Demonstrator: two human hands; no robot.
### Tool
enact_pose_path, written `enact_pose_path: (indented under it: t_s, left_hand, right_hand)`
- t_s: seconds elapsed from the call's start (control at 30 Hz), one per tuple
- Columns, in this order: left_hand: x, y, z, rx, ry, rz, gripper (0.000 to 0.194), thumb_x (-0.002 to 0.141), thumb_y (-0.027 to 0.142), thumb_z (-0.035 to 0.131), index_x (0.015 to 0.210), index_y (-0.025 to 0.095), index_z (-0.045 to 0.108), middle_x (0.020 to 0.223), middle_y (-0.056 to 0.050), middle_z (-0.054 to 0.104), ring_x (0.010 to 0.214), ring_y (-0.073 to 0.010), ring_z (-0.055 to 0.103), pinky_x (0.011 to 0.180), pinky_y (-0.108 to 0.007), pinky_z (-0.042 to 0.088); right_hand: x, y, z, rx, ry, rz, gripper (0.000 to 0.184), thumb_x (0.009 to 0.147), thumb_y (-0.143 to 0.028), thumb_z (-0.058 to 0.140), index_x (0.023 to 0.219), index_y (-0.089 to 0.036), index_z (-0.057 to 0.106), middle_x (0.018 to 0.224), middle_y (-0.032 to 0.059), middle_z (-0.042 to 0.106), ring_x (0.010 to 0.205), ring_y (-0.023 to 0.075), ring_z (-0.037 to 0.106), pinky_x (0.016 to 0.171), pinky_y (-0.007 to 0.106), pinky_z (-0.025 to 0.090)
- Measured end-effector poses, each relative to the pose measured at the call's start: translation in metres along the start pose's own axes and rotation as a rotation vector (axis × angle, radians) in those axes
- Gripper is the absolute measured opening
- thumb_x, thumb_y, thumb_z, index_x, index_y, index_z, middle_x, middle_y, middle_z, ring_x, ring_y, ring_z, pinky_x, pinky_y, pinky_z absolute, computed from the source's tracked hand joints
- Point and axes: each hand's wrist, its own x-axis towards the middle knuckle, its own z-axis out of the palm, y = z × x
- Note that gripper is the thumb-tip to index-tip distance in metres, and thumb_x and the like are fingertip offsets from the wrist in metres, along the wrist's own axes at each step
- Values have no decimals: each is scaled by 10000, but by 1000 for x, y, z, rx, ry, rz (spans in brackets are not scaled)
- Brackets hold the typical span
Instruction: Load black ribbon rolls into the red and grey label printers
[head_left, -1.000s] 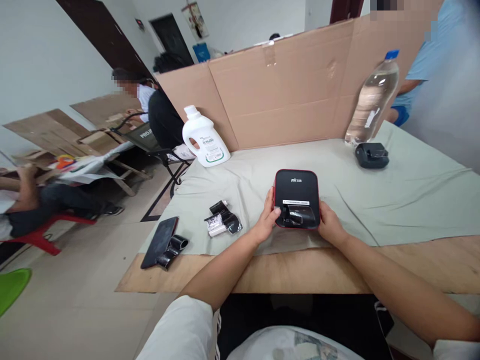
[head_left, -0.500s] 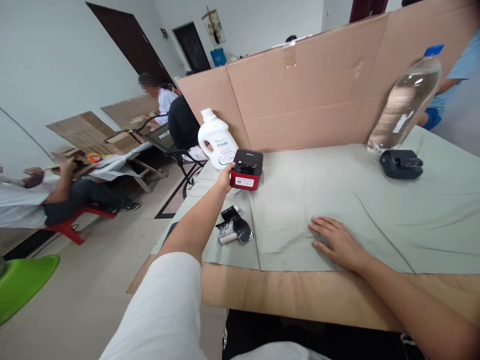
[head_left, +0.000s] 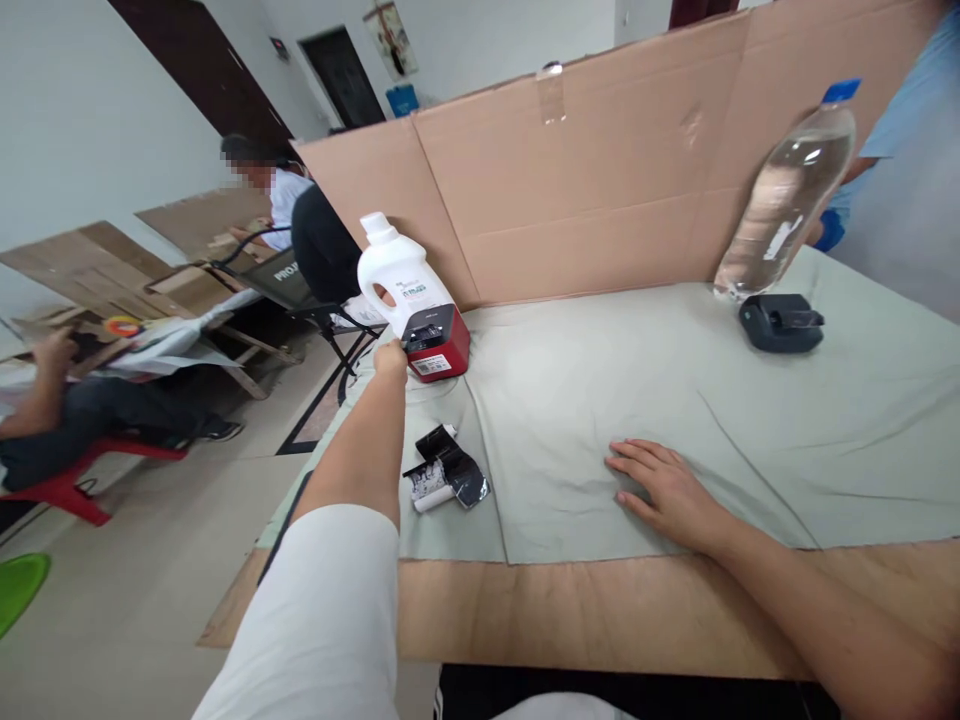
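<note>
Red-and-black box [head_left: 437,345], eleven o'clock: our left hand [head_left: 391,360] touches it, clamped or not we cannot tell. Our right hand [head_left: 669,492], one o'clock, lies fingers apart.

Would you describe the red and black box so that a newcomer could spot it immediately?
On the cloth-covered table, find the white jug by the cardboard screen. Directly in front of it, at the left hand, is the box: black-topped, with red sides and a white label, unlike its plain neighbours.
</note>
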Motion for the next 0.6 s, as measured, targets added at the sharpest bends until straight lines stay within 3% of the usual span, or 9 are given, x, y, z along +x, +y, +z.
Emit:
enact_pose_path:
  t_s: [0.1,0.17,0.27,0.37,0.47,0.6]
  left_hand:
    - [-32,10,9,163,152,106,349,846,225,552,1185,146,550,1443,-200,409,1434,-358,257,1141,-568,225]
    - [-70,10,23,306,89,296,339,834,243,582,1168,182,571,1418,-162,446,1401,-335,323,1143,-535,254]
    - [-150,-7,48,483,-338,590,291,836,244,579,1118,182,612,1264,-122,587,1262,-274,495,1107,-450,354]
    - [-234,-33,64,617,-765,770,384,884,283,527,1242,153,579,1364,-127,560,1306,-225,482,1144,-370,328]
    - [-294,-55,66,763,-929,922,520,941,405,431,1412,186,462,1563,-108,356,1477,-274,250,1206,-480,191]
    - [-319,-69,53,819,-997,1030,600,948,476,377,1476,190,393,1610,-113,247,1506,-314,149,1209,-551,108]
  right_hand:
    - [1,2,-2,-11,39,26,402,925,-383,495,1268,-217,622,1405,67,572,1323,265,479,1077,461,412]
    - [4,4,-6,-54,98,125,417,935,-383,462,1274,-200,620,1417,82,559,1341,267,459,1112,461,368]
    - [8,7,-11,-163,147,357,502,948,-420,410,1371,-184,542,1513,110,442,1429,305,330,1154,515,272]
    - [10,6,-11,-210,38,560,640,943,-524,363,1494,-199,379,1607,127,256,1485,383,157,1146,630,180]
    - [5,3,-7,-201,-62,605,718,922,-609,332,1524,-218,315,1623,135,198,1482,440,97,1112,721,99]
    - [-16,1,1,-199,13,482,709,914,-621,334,1497,-220,371,1595,165,266,1459,470,161,1063,781,104]
